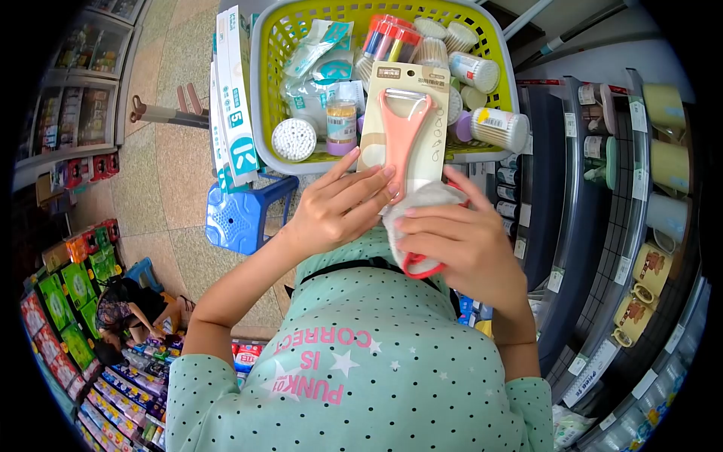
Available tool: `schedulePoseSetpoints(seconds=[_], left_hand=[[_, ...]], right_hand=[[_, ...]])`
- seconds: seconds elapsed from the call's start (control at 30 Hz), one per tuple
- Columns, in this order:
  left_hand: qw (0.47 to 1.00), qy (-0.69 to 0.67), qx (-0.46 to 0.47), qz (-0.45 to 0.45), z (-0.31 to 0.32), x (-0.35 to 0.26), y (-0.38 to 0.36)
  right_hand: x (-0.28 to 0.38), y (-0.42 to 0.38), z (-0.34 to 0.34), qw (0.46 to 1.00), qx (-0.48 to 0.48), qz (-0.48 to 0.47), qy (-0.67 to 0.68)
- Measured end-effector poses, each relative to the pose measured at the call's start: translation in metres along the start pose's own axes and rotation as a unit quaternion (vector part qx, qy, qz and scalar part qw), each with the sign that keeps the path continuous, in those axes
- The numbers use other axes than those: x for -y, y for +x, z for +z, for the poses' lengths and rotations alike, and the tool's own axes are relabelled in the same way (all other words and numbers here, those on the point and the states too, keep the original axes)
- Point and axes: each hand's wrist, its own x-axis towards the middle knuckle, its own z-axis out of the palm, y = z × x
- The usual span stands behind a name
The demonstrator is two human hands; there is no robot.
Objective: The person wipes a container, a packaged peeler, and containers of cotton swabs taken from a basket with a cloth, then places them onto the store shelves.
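Observation:
My left hand [339,207] grips the lower left edge of a peeler [410,132], pink-handled and mounted on a beige card. In my right hand [471,241] is a whitish cloth [414,215] with red trim, its fingers closed round it. The cloth overlaps the bottom of the card. Behind the card stands a yellow-green basket [279,26] with a grey rim. It holds several tubs of cotton swabs [497,129], a round tub of white swabs [294,141], a toothpick jar [341,124], a red-capped pack [392,38] and plastic packets [320,64].
Long white-and-teal boxes [237,98] lean against the basket's left side. A blue stool [241,215] stands on the tiled floor [169,83]. Shelves with mugs [651,271] run along the right. At lower left, a person [135,309] crouches by stocked shelves.

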Motion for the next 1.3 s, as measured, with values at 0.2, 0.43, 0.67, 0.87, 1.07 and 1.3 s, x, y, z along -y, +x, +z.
schedulePoseSetpoints(seconds=[0.2,0.43,0.67,0.87,1.07,1.3], left_hand=[[1.0,0.011,0.003,-0.002,0.001,-0.004,0.0],[1.0,0.019,-0.002,-0.011,0.001,-0.004,0.002],[0.997,0.076,-0.016,0.003,0.008,-0.004,-0.002],[0.998,0.055,-0.024,-0.015,0.008,0.0,-0.005],[0.998,0.052,-0.019,-0.014,0.01,0.006,-0.005],[1.0,0.029,-0.004,-0.005,0.008,0.009,-0.003]], right_hand=[[0.001,-0.003,-0.011,0.991,0.087,0.062,-0.084],[0.01,0.001,-0.018,0.995,-0.002,0.04,-0.089],[-0.01,-0.01,0.009,0.994,0.076,0.04,-0.071],[-0.028,-0.023,-0.035,0.985,0.067,0.138,-0.083],[-0.025,-0.002,-0.02,0.985,-0.113,0.088,-0.092],[-0.048,0.001,0.017,0.986,-0.092,0.018,-0.141]])
